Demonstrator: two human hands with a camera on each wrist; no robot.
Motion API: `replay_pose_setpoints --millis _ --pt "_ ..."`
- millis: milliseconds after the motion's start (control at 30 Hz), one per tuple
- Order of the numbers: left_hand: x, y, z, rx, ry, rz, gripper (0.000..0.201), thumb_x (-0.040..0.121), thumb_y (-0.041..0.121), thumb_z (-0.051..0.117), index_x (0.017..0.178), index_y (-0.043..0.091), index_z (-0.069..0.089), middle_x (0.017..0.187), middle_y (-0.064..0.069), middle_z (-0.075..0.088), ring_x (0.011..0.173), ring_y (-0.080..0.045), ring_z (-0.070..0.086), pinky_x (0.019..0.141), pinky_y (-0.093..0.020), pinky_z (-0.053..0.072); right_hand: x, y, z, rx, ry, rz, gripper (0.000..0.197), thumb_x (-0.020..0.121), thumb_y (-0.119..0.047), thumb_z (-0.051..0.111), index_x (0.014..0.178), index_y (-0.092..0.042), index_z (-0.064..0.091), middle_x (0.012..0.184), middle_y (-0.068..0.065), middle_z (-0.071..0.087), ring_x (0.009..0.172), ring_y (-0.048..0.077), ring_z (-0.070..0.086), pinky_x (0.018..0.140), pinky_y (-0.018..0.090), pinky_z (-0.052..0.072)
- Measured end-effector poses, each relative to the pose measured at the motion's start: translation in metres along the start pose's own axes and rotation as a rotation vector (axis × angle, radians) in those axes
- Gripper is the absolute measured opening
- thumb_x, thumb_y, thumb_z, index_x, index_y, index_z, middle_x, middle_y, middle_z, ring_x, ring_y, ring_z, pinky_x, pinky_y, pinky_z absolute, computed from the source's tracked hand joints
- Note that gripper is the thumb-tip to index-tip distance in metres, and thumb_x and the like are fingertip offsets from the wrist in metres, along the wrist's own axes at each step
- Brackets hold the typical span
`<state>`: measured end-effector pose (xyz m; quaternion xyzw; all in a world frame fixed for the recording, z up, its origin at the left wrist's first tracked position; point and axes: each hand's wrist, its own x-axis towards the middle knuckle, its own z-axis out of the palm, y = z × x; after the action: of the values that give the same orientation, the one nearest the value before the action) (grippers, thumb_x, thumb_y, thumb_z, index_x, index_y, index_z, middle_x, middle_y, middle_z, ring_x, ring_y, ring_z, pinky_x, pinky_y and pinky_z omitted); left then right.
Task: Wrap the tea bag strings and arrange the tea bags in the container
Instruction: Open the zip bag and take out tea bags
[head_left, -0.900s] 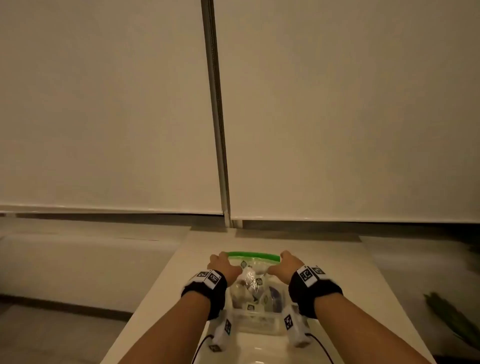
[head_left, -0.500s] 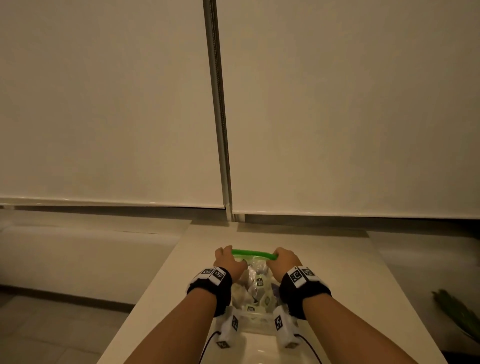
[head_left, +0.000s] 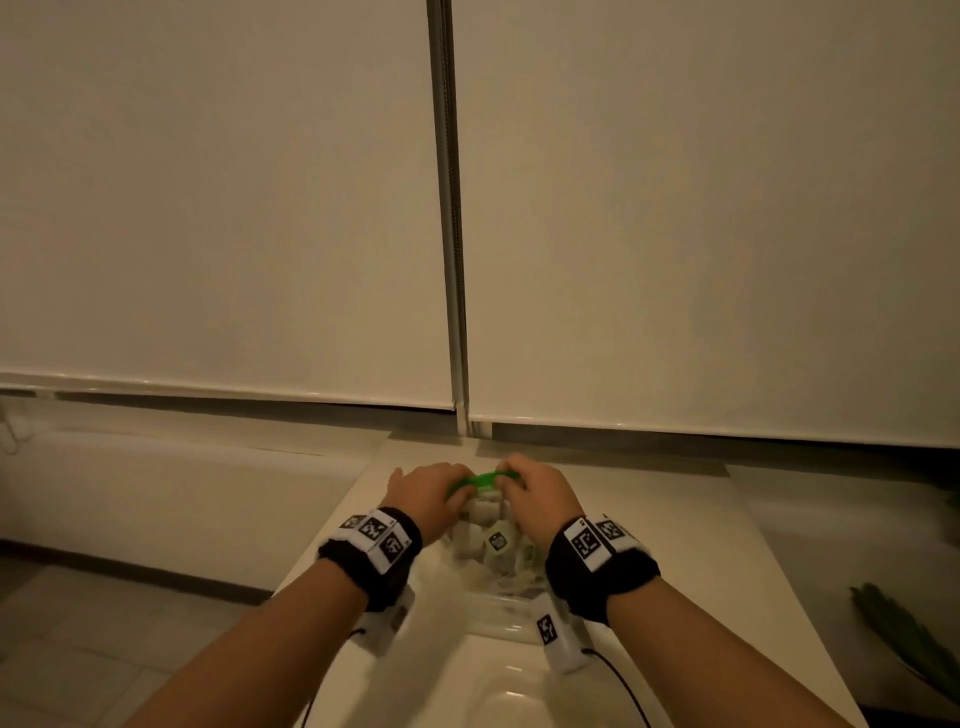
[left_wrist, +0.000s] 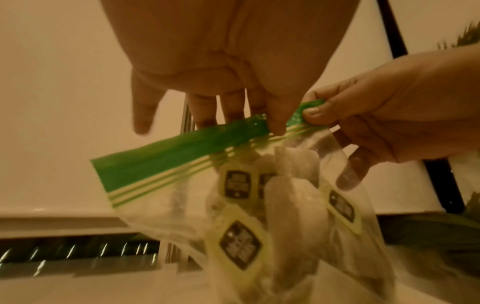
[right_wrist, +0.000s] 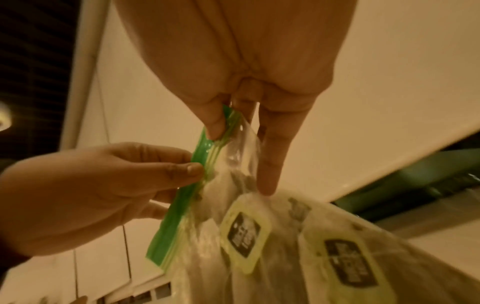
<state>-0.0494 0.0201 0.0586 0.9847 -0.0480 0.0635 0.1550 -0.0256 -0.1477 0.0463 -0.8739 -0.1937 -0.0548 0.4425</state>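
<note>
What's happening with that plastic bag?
A person holds a clear zip bag over a white table. The left hand and right hand both pinch its green seal strip, close together. Tagged tea bags sit inside; whether the seal is open can't be told.

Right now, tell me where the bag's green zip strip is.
In the head view the green zip strip sits mid-table, pinched between the left hand and the right hand, above the tea bags.
</note>
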Motion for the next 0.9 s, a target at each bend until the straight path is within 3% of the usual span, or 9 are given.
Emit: replay_pose_setpoints --millis 100,200,333,400,500,600,733,833,900 --pt "-0.025 0.000 -0.033 -0.112 0.061 0.100 0.021 0.098 0.032 0.049 0.088 0.020 0.062 0.077 0.005 0.056 0.076 -0.018 0.056 0.067 -0.030 0.040 -0.009 -0.028 -0.014 0.055 0.019 -0.113 0.010 0.096 -0.018 0.054 0.089 -0.019 0.062 0.067 -0.010 0.054 0.058 0.002 0.047 0.056 0.019 0.036" --pt "-0.052 0.000 -0.056 -0.207 0.200 0.194 0.022 0.096 0.027 0.054 0.078 0.018 0.063 0.071 0.004 0.057 0.068 -0.012 0.054 0.063 -0.030 0.043 -0.015 -0.051 -0.023 0.169 0.005 -0.194 0.010 0.095 -0.020 0.057 0.091 -0.024 0.064 0.082 -0.010 0.060 0.074 0.007 0.057 0.068 0.024 0.047" --pt "-0.090 0.006 -0.071 -0.283 0.326 0.191 0.032 0.092 0.022 0.062 0.062 0.029 0.053 0.055 0.008 0.049 0.056 -0.006 0.049 0.052 -0.014 0.033 -0.032 -0.071 -0.022 0.329 0.008 -0.232 0.015 0.094 -0.019 0.059 0.087 -0.032 0.062 0.101 -0.004 0.059 0.094 0.017 0.061 0.079 0.040 0.058" --pt "-0.106 0.006 -0.072 -0.265 0.339 0.157 0.031 0.091 0.024 0.063 0.061 0.029 0.055 0.052 0.009 0.049 0.056 -0.005 0.051 0.050 -0.014 0.033 -0.044 -0.077 -0.015 0.434 -0.033 -0.189 0.004 0.094 -0.018 0.060 0.094 -0.022 0.061 0.108 0.003 0.057 0.097 0.015 0.061 0.074 0.038 0.061" --pt "-0.128 -0.004 -0.059 -0.265 0.288 0.067 0.027 0.089 0.026 0.065 0.063 0.027 0.062 0.050 0.007 0.052 0.051 -0.006 0.052 0.049 -0.018 0.036 -0.063 -0.072 0.002 0.475 -0.109 -0.108 0.019 0.091 -0.020 0.064 0.106 -0.023 0.054 0.114 0.001 0.055 0.102 0.013 0.060 0.076 0.040 0.060" --pt "-0.146 -0.015 -0.029 -0.303 0.210 -0.040 0.031 0.088 0.025 0.068 0.058 0.025 0.059 0.047 0.007 0.052 0.048 -0.005 0.050 0.050 -0.020 0.037 -0.077 -0.057 0.023 0.266 -0.067 -0.108 0.026 0.086 -0.028 0.069 0.100 -0.024 0.047 0.105 -0.003 0.050 0.093 0.012 0.054 0.081 0.038 0.055" --pt "-0.157 -0.023 0.015 -0.420 0.154 -0.194 0.040 0.086 0.022 0.070 0.051 0.020 0.051 0.044 0.007 0.048 0.047 -0.004 0.045 0.050 -0.019 0.033 -0.100 -0.045 0.048 0.199 -0.212 0.111 0.024 0.088 -0.036 0.064 0.079 -0.021 0.047 0.079 -0.001 0.049 0.071 0.016 0.051 0.065 0.038 0.051" --pt "-0.161 -0.022 0.048 -0.513 0.102 -0.263 0.038 0.085 0.018 0.068 0.050 0.015 0.054 0.043 0.008 0.048 0.045 -0.003 0.041 0.050 -0.019 0.032 -0.117 -0.038 0.066 0.302 -0.467 0.350 0.033 0.095 -0.045 0.054 0.087 -0.013 0.053 0.077 0.006 0.054 0.070 0.020 0.059 0.054 0.034 0.055" --pt "-0.163 -0.021 0.064 -0.633 0.053 -0.303 0.030 0.085 0.013 0.067 0.056 0.006 0.063 0.049 0.003 0.054 0.047 -0.001 0.042 0.053 -0.021 0.037 -0.125 -0.031 0.074 0.404 -0.479 0.484 0.037 0.095 -0.047 0.051 0.090 -0.010 0.053 0.075 0.006 0.055 0.063 0.019 0.059 0.055 0.034 0.056"
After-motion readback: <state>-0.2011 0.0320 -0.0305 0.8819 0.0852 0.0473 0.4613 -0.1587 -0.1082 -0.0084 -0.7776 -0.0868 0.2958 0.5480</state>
